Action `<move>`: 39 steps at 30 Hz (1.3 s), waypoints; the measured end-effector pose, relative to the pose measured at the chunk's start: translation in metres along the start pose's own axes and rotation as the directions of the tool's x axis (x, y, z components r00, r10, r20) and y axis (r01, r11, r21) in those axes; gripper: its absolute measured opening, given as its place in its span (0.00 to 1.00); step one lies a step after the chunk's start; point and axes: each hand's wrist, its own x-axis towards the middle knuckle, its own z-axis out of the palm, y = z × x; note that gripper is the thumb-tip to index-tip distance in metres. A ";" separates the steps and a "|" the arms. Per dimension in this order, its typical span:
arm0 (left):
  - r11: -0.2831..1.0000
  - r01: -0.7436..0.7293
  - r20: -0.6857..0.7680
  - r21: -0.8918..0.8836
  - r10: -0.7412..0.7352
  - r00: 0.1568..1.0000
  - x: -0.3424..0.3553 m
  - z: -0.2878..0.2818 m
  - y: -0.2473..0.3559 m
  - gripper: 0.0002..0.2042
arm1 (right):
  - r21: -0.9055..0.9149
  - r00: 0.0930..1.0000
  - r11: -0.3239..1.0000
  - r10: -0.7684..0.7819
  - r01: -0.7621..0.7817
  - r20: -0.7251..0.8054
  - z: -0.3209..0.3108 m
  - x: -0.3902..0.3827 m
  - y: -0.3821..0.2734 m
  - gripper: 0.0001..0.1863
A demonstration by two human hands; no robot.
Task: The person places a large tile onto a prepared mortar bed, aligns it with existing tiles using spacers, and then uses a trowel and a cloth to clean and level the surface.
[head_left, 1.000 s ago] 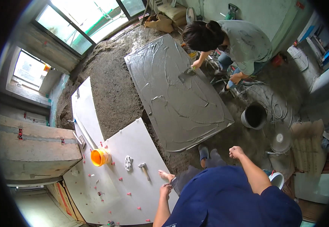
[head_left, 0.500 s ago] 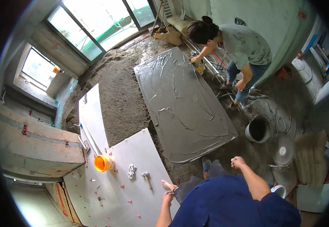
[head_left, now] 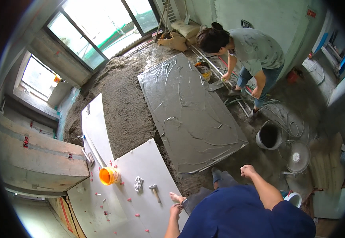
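Observation:
My left hand (head_left: 175,210) hangs low beside my grey trouser leg (head_left: 194,200), its fingers curled together; whether they pinch the cloth or anything else is hidden. My right hand (head_left: 247,171) is held out to the right in a loose fist, with nothing seen in it. Ahead of me lies a large slab (head_left: 196,119) coated with wet grey mortar in ridges and swirls. Near my left foot, a hammer (head_left: 154,193) rests on the pale laid tiles (head_left: 140,166), beside a crumpled white cloth (head_left: 138,183).
Another person (head_left: 255,51) bends at the slab's far right, a trowel (head_left: 215,85) in hand, next to a mortar bucket (head_left: 204,70). An orange bucket (head_left: 109,175) stands on the tiles. A dark bucket (head_left: 269,135) and hoses (head_left: 295,127) lie right. Rough mortar bed (head_left: 119,99) spreads beyond.
The other person's hand has moved from the bucket toward the slab's edge, where a trowel now shows. My hands have barely moved; the view has shifted slightly.

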 end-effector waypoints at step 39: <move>0.995 -0.025 -0.005 0.097 0.025 1.000 0.001 -0.014 0.009 0.14 | -0.135 1.000 0.991 0.013 -0.013 0.002 0.012 0.002 0.014 0.07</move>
